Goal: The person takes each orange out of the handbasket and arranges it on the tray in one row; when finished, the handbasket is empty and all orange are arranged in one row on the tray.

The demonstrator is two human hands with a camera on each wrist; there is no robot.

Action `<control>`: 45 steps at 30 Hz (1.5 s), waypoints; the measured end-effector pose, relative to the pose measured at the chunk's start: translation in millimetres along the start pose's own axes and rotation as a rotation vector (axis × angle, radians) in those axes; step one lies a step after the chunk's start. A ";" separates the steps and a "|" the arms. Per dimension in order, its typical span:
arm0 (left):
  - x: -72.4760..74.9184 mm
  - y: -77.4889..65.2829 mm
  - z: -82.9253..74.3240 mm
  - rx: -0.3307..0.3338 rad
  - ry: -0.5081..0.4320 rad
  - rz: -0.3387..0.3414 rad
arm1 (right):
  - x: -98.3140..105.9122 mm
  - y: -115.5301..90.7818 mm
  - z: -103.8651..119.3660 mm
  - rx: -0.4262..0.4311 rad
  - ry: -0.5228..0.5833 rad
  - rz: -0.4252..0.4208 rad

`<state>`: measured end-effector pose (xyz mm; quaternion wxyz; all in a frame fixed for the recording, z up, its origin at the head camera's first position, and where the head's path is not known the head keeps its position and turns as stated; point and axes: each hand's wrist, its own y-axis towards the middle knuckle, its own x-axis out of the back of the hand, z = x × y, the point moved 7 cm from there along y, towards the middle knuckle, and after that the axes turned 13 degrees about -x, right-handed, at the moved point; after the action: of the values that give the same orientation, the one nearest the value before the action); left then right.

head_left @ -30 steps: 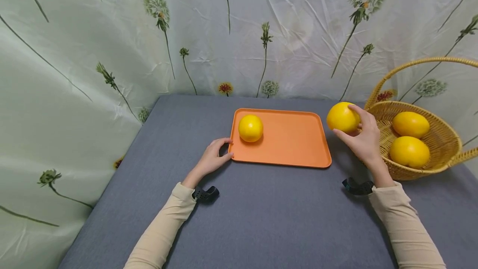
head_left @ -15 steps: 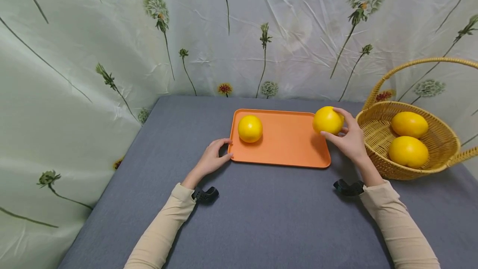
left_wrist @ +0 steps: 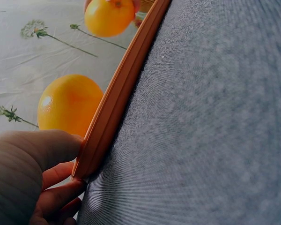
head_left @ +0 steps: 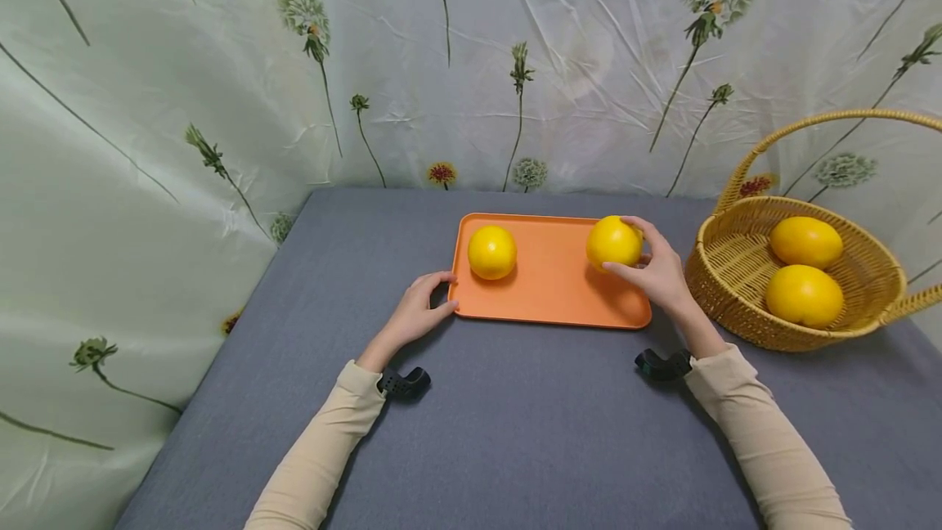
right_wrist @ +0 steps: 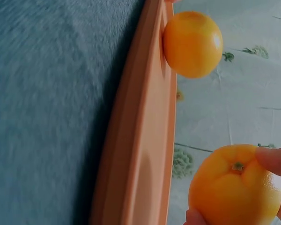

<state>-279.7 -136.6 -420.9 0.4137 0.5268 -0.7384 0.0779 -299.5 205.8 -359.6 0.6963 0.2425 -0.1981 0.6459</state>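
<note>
Orange [head_left: 613, 240] in the right grip [head_left: 662, 276], raised above the tray [head_left: 545, 297]

Thumb and fingers of the right grip hold the orange around its sides; a gap shows beneath it, and its shadow lies on the tray below the grip. Across the tray to the grip's left, well apart, rests a second orange [head_left: 492, 253]. Just past that, the left grip [head_left: 414, 313] holds the tray's end, thumb and fingers bent at the rim. On the right grip's other side, near it, the basket [head_left: 736, 311] contains a rear fruit [head_left: 806, 242] and a front fruit [head_left: 805, 296]. All stand on the desk [head_left: 515, 424].

Being round, the orange could roll if freed too high or with a sideways push, perhaps knocking the second one; the low rim might not stop it. A tug from the left grip could shift the tray beneath it.
</note>
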 end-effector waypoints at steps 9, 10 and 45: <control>0.7 -0.1 0.6 0.002 0.002 0.001 | -19.9 2.9 8.9 0.012 0.019 0.071; 0.8 0.0 0.7 0.001 0.001 0.001 | -22.4 3.4 9.5 0.010 0.018 0.084; 0.2 -0.4 0.7 0.007 0.003 0.001 | -84.0 9.2 38.5 0.042 -0.028 0.244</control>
<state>-279.7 -137.3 -421.3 0.4130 0.5276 -0.7379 0.0814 -314.6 115.9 -377.4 0.6044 0.2398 -0.2222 0.7265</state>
